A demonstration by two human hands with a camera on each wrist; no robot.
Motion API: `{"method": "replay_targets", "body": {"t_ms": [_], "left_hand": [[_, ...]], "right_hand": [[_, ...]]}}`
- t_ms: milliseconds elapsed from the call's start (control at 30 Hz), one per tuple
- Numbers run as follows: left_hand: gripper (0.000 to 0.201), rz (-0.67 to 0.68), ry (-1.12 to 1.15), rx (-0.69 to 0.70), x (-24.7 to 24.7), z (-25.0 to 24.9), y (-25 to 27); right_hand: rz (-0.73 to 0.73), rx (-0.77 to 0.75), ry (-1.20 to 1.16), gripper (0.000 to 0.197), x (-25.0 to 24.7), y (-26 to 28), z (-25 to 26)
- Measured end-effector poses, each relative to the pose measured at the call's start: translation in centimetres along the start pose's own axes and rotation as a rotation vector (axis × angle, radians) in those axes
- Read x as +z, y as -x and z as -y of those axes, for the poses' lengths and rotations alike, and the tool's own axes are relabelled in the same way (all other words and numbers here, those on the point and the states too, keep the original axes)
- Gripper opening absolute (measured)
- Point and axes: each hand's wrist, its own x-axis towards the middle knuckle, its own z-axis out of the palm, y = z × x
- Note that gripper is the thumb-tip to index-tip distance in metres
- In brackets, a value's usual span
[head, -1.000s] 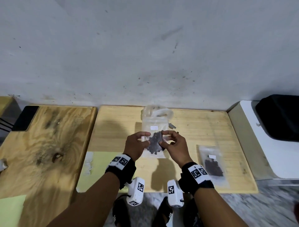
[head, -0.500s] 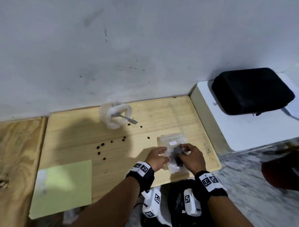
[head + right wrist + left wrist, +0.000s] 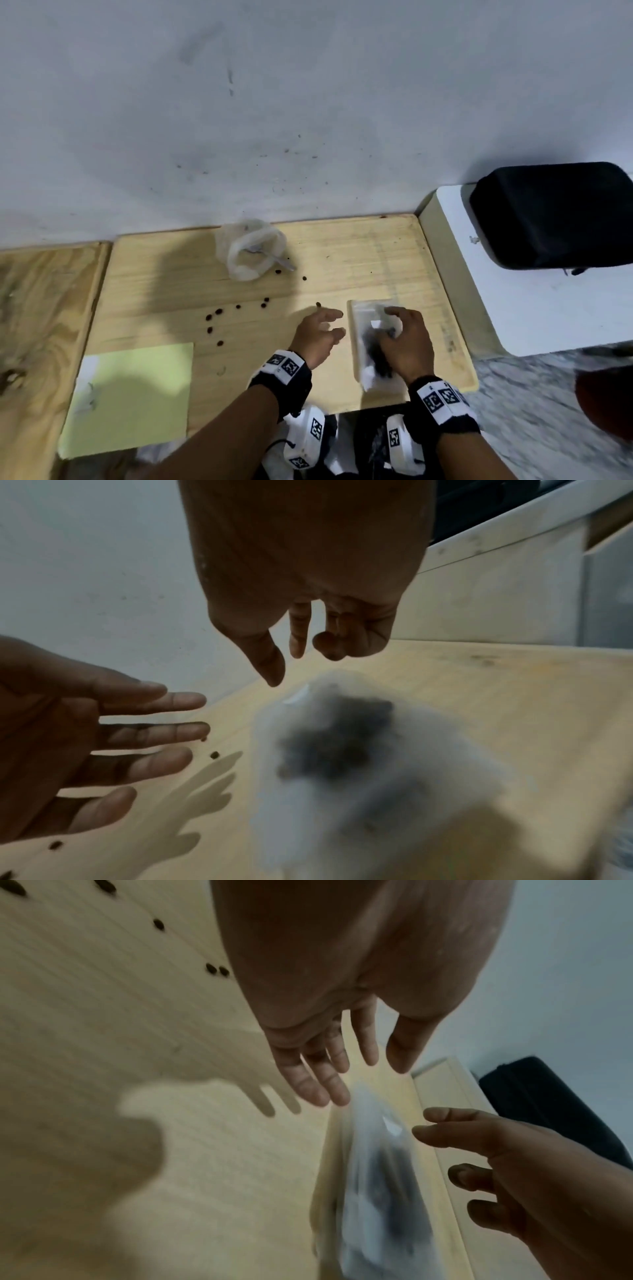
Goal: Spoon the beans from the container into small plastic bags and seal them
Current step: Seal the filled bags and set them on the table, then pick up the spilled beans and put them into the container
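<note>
A small clear bag of dark beans (image 3: 368,346) lies blurred on the right part of the wooden table (image 3: 342,274), seemingly on top of another flat bag (image 3: 371,305). My right hand (image 3: 388,323) hovers just over it with loosely bent fingers and holds nothing; in the right wrist view the right hand (image 3: 291,669) hangs above the bag (image 3: 342,750). My left hand (image 3: 337,323) is beside the bag's left edge, fingers spread and empty. The left wrist view also shows the left hand (image 3: 363,1080) with straight fingers. The translucent container (image 3: 251,251) with a spoon (image 3: 274,258) stands near the wall.
Several loose beans (image 3: 219,311) lie scattered between the container and my left hand. A pale green sheet (image 3: 130,397) lies at the front left. To the right stands a white surface (image 3: 548,308) with a black case (image 3: 555,216). The wall runs behind the table.
Both hands carried the bean bag from in front of the container to the table's right side, lowered it and let go. My view has swung to the right.
</note>
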Motion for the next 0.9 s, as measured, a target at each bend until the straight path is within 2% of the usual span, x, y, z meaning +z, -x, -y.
{"method": "replay_targets", "body": {"t_ms": [200,267,300,433,600,733,900], "left_hand": [[0.015,-0.591,-0.112,0.327,-10.9,-3.8,-1.4],[0.018,-0.699,-0.206,0.382,-14.5,-4.7,-2.1],[0.021,-0.712,-0.246,0.374,-16.6,-4.8,-2.9],[0.021,-0.534,-0.380,0.227,-21.0,-5.1,-5.3],[0.022,-0.302,-0.403,0.136,-22.7,-5.3,-8.5],[0.019,-0.255,-0.475,0.198,-22.9,-5.5,-9.9],[0.013,-0.309,-0.458,0.174,-23.3,-6.1,-10.4]], "right_hand": [[0.132,-0.139,-0.145,0.031,3.6,-3.8,9.2],[0.194,-0.167,-0.111,0.033,5.4,-4.9,11.8],[0.220,-0.173,-0.088,0.036,6.8,-5.8,13.3],[0.293,-0.150,0.040,0.049,10.4,-8.2,16.8],[0.302,-0.052,0.128,0.032,13.6,-10.3,19.1],[0.274,-0.031,0.139,0.017,14.2,-11.0,19.8],[0.226,-0.065,0.152,0.013,13.4,-10.5,20.4]]}}
